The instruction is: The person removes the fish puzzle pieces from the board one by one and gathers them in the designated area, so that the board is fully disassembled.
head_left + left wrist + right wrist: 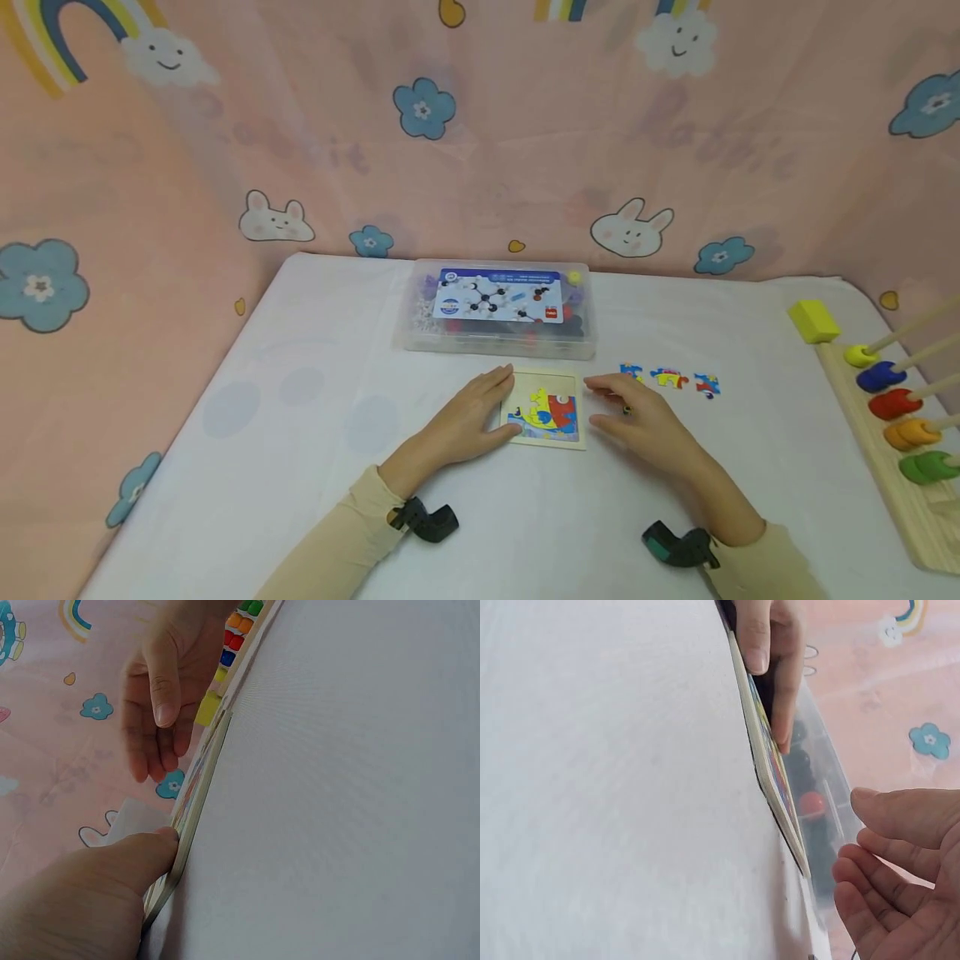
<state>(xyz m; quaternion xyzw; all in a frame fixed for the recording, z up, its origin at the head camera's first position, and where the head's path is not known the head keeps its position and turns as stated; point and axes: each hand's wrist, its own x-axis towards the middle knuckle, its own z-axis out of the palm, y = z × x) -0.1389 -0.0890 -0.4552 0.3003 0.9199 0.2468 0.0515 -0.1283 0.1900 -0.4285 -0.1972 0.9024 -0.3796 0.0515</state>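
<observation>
A small wooden jigsaw tray (pixel 542 377) lies flat on the table, its lower part filled with red, yellow and blue pieces and its upper part bare wood. My left hand (pixel 468 417) rests along the tray's left side, fingers extended, with the thumb touching the near left corner. Just off the right side is my right hand (pixel 648 423), fingers relaxed and apart from the tray (pixel 769 761), nothing in its grasp. Beyond the right hand lie three loose jigsaw pieces (pixel 670 378), one partly hidden by that hand.
Behind the tray stands a clear plastic box (pixel 495 340) with a molecule-picture label. At the right edge is a wooden stacking rack (pixel 870 450) with coloured beads on pegs, and a yellow block (pixel 813 322) at its far end. A patterned pink cloth hangs behind the table.
</observation>
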